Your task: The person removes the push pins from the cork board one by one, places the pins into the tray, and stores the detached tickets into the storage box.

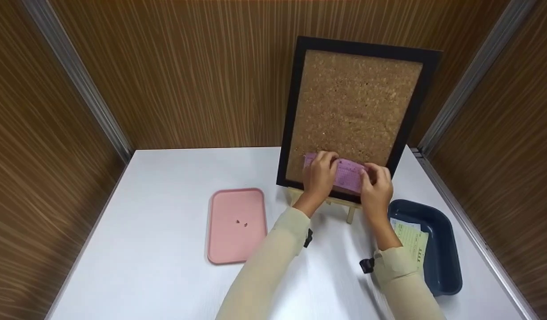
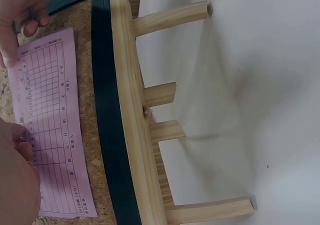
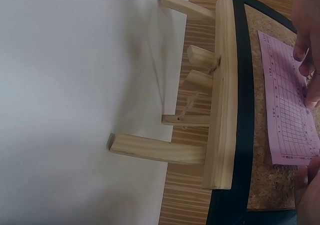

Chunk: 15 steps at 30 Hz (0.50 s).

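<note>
A pink printed slip (image 1: 348, 175) lies against the lower part of a black-framed corkboard (image 1: 351, 102). My left hand (image 1: 319, 176) holds it near its left part, with bent fingers at the upper edge. At the right end, my right hand (image 1: 376, 191) pinches the slip's corner between thumb and forefinger. Seen in the left wrist view, the slip (image 2: 52, 145) has a ruled grid and sits flat on the cork. Whether a pin is under either hand's fingertips is hidden. The board stands tilted back on a wooden easel (image 3: 220, 135).
Left of the board, a pink tray (image 1: 235, 206) holds two tiny dark pieces (image 1: 245, 225), too small to identify. A dark blue bin (image 1: 444, 255) at the right contains yellow-green and pale slips (image 1: 409, 242). Wood-patterned panels (image 1: 189, 75) enclose the white table (image 1: 162, 213).
</note>
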Tool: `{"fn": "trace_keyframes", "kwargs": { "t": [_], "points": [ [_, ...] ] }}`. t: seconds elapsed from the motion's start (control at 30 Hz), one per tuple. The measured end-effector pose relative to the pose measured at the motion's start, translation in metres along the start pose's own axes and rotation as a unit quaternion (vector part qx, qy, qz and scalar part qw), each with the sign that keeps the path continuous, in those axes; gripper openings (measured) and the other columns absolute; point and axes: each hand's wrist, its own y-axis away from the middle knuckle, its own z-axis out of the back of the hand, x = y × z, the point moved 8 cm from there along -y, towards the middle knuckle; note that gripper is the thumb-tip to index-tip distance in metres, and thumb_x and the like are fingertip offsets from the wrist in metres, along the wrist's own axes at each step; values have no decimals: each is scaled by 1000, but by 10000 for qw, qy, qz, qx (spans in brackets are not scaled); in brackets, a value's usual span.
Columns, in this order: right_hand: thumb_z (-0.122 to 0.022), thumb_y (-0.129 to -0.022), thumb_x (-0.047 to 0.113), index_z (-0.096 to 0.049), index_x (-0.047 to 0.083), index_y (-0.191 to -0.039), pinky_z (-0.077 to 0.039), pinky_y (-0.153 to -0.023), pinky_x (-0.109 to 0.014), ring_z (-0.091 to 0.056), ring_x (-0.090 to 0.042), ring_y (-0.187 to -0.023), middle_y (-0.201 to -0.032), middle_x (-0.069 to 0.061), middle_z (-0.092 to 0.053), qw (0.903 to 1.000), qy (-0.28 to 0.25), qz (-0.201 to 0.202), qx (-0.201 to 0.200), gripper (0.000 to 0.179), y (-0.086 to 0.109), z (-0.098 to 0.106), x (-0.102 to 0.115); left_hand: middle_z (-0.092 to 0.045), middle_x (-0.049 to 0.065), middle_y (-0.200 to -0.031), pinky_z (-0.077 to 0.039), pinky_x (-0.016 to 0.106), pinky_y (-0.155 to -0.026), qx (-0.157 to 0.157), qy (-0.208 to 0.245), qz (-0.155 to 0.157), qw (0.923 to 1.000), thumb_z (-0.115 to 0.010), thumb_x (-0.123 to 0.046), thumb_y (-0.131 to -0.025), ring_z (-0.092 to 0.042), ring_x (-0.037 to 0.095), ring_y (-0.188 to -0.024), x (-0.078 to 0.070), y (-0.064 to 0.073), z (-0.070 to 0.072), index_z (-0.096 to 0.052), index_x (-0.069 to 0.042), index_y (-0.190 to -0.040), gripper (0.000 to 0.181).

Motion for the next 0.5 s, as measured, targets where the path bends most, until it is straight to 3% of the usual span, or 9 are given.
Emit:
{"fn": "trace_keyframes", "kwargs": {
  "t": [0.5],
  "points": [
    [-67, -95, 3, -71, -2, -106, -41, -81, -17, -56, -9, -91, -102, -16, -65, 9998, -66, -181, -35, 13, -1, 1, -4, -72, -7, -101, -54, 24, -73, 305, 235, 103, 9992, -64, -30, -99, -70, 6, -91, 0, -2, -1, -74, -21, -103, 14]
  ]
}}
